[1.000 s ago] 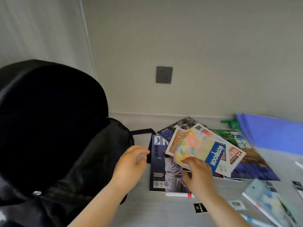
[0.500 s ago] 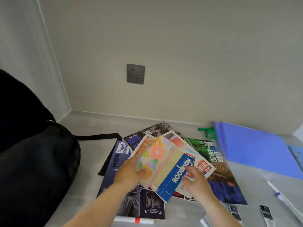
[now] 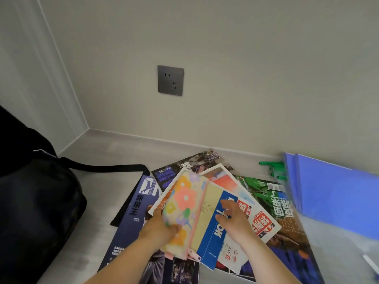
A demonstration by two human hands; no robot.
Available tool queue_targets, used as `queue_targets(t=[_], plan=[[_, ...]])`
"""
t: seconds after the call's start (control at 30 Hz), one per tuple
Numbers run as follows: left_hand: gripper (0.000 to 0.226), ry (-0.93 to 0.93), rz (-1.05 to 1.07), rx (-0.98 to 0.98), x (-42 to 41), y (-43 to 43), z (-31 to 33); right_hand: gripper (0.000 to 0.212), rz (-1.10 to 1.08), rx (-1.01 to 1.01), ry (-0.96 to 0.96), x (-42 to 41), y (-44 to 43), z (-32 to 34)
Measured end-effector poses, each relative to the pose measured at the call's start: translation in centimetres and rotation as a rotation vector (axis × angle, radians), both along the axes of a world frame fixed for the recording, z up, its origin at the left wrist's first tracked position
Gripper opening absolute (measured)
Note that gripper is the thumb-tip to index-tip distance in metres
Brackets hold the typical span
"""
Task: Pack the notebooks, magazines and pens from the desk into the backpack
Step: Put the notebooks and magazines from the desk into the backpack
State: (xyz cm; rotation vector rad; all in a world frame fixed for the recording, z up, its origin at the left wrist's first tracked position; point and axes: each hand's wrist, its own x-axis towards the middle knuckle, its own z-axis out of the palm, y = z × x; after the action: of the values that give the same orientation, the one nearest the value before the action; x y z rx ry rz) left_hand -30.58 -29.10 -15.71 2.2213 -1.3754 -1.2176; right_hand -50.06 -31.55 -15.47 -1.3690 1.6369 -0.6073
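Gathering step, judged: the small stack is up off the pile but not yet at the backpack (image 3: 37,201), which sits at the left of the desk (image 3: 123,148), well apart from both hands.

- Left hand (image 3: 158,228) pinches the floral notebook (image 3: 184,199) at its near edge, thumb on the cover (fingers beneath are hidden). It probably carries the weight.
- Right hand (image 3: 235,220) lies on the blue-and-cream notebook (image 3: 211,238), fingers spread and loose, seemingly to square the fanned covers.
- Red-seal magazine (image 3: 262,222) sits under both notebooks; whether it is lifted I cannot tell.
- Navy magazine (image 3: 133,218) and green magazine (image 3: 264,193) lie flat on the desk.

Writing: white "OK" on the blue cover, with the rest under the right hand. Navy, green and red-seal covers carry large Chinese characters; the small print is unreadable.
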Motion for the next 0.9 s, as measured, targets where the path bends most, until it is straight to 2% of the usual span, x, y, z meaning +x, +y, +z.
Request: queue_targets(t=[0.07, 0.13, 0.23, 0.33, 0.43, 0.53, 0.63, 0.67, 0.73, 0.83, 0.9], plan=[[0.060, 0.157, 0.122, -0.053, -0.5, 0.0, -0.2, 0.041, -0.078, -0.047, 0.033, -0.7, -1.3, 0.2], [0.059, 0.308, 0.260, -0.080, -1.1, 0.1, -0.3, 0.043, -0.135, -0.103, 0.195, -1.9, -2.7, 0.3], [0.067, 0.491, 0.455, -0.112, -1.7, 0.3, -0.9, 0.054, -0.132, -0.026, 0.381, -3.3, -3.9, -0.3], [0.079, 0.540, 0.533, -0.151, -2.1, 0.2, -1.1, 0.054, -0.048, -0.019, 0.571, -3.4, -4.5, -0.7], [0.072, 0.465, 0.490, -0.160, -2.9, -0.3, -0.8, 0.046, 0.032, -0.007, 0.803, -2.7, -4.7, -0.3], [0.065, 0.282, 0.367, -0.187, -3.5, -0.5, -0.9, 0.034, 0.102, 0.034, 0.684, -2.3, -3.4, -0.5], [0.075, 0.145, 0.269, -0.165, -3.5, -0.8, -0.6, 0.028, 0.145, 0.046, 0.600, -3.3, -2.4, -0.8], [0.081, 0.159, 0.254, -0.148, -3.4, -1.0, -0.4, 0.030, 0.139, 0.043, 0.607, -4.0, -2.5, -0.7], [0.082, 0.327, 0.304, -0.156, -3.2, -1.8, 0.0, 0.039, 0.071, 0.034, 0.644, -5.4, -3.1, -0.9], [0.061, 0.483, 0.394, -0.179, -3.1, -2.5, 0.2, 0.054, -0.128, 0.074, 0.545, -6.5, -3.8, -0.9], [0.050, 0.527, 0.434, -0.182, -2.9, -2.6, 0.1, 0.058, -0.160, 0.097, 0.515, -6.1, -3.9, -0.9]])
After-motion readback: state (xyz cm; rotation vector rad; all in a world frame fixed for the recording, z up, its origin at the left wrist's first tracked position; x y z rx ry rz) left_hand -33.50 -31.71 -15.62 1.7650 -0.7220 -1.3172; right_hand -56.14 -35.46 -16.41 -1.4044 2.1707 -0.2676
